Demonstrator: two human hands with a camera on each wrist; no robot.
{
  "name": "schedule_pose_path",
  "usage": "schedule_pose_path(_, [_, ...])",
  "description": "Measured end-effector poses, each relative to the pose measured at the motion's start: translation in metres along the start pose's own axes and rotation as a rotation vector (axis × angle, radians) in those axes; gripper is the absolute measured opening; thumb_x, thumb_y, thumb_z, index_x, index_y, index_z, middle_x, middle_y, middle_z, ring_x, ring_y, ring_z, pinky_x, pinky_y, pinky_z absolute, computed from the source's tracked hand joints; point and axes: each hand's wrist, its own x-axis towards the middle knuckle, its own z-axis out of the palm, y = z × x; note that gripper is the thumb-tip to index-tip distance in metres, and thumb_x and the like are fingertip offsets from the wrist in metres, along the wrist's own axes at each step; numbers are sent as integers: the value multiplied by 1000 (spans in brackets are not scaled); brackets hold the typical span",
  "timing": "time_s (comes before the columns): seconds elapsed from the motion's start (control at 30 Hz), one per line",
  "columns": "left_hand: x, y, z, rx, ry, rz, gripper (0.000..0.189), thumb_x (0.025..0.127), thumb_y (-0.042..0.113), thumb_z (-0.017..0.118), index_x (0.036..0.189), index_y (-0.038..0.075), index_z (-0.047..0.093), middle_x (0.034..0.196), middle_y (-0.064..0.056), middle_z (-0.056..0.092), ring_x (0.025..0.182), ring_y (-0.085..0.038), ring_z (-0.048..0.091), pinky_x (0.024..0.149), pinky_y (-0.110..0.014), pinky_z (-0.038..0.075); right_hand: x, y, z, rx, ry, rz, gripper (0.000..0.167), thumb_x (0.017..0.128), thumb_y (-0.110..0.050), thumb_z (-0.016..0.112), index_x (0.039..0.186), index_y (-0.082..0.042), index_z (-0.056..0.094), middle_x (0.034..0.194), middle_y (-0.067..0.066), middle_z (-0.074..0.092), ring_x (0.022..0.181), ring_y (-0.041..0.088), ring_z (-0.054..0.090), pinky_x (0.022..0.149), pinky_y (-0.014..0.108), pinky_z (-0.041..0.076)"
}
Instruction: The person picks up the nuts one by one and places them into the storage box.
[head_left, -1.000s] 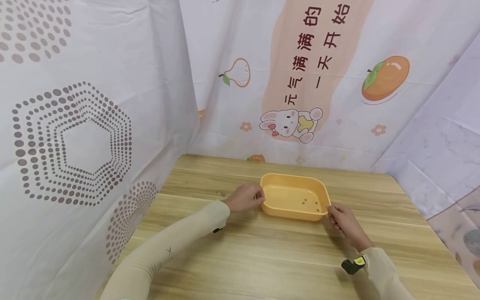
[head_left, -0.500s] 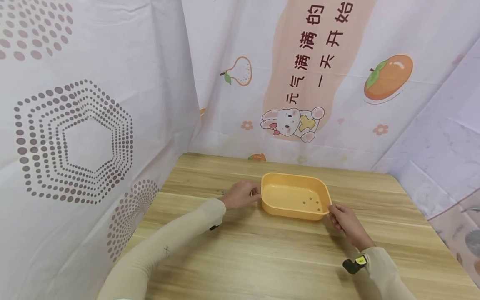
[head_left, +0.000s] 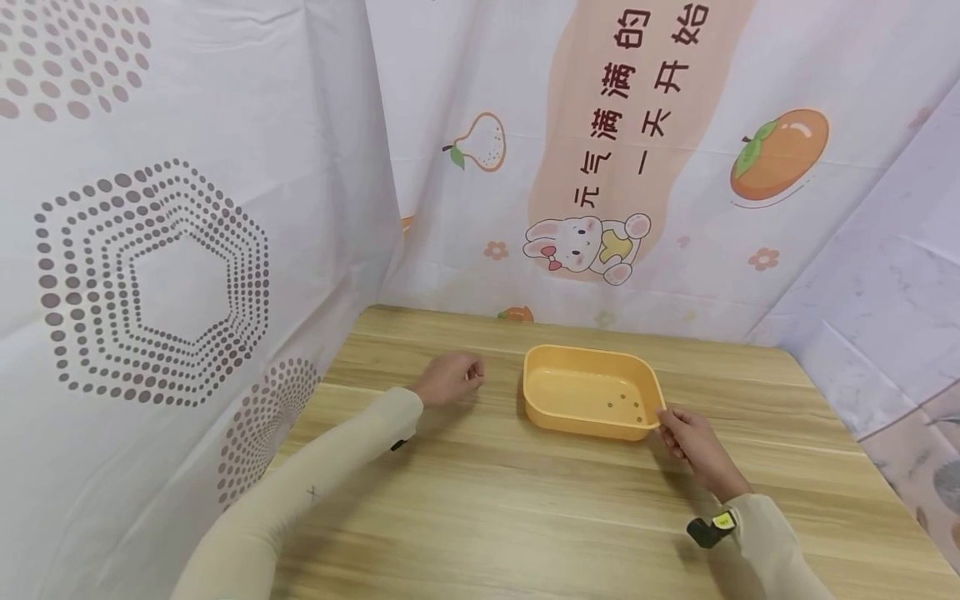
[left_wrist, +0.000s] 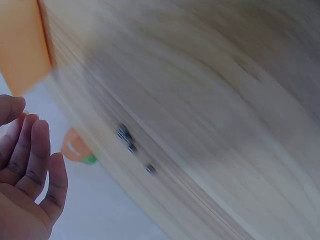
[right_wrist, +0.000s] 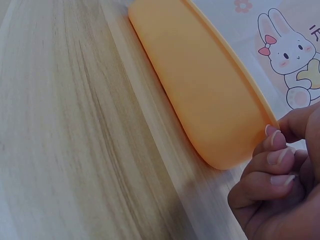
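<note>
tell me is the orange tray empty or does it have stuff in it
Not empty. The orange tray stands upright on the table, with a few small dark pieces on its floor.

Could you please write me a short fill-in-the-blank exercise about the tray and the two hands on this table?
1. The tray is coloured ____.
2. The ____ hand pinches the tray's near corner.
3. The left hand is off the tray, above the wooden ____.
4. Small dark beads lie ____ the tray.

Missing words: orange; right; table; inside
</note>
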Motion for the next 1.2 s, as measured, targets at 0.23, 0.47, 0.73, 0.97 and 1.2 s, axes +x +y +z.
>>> schedule_pose_path(0.23, [-6,-20,-7,51,-7,-52,7,96,16,74,91,15,68,87,5,66,76,-10,60,66,-30,52,-1,1,0,9,-8,-3,37,110,-30,48,89,0,52,70,-2,47,54,7,39,48,22,36])
schedule_pose_path(0.47, [-12,-38,-9,100,-38,-73,9,95,15,74,89,13,67,84,3,65,74,-11,58,65,-31,51,0,3,0,9,13,3,39,110,-33,50,87,-2,52,70,-1,47,54,7,40,47,22,35])
schedule_pose_path(0.73, [-19,-50,-11,126,-75,-86,14,95,19,76,87,12,67,81,4,63,72,-12,56,65,-31,51,2,5,0,11,16,-5,39,110,-34,50,84,-4,51,70,-1,46,53,7,40,46,22,35])
schedule_pose_path(0.97, [-20,-54,-10,134,-130,-104,15,97,23,74,88,13,68,78,7,61,68,-11,55,61,-27,48,1,4,1,12,23,-9,37,110,-31,50,83,-6,51,69,-1,46,53,7,40,46,22,34])
schedule_pose_path(1.2, [-20,-53,-9,132,-153,-100,15,98,21,73,87,13,66,80,6,61,70,-11,55,62,-27,48,0,3,2,7,23,-8,37,110,-30,49,81,-7,50,69,-1,46,53,8,40,46,21,34])
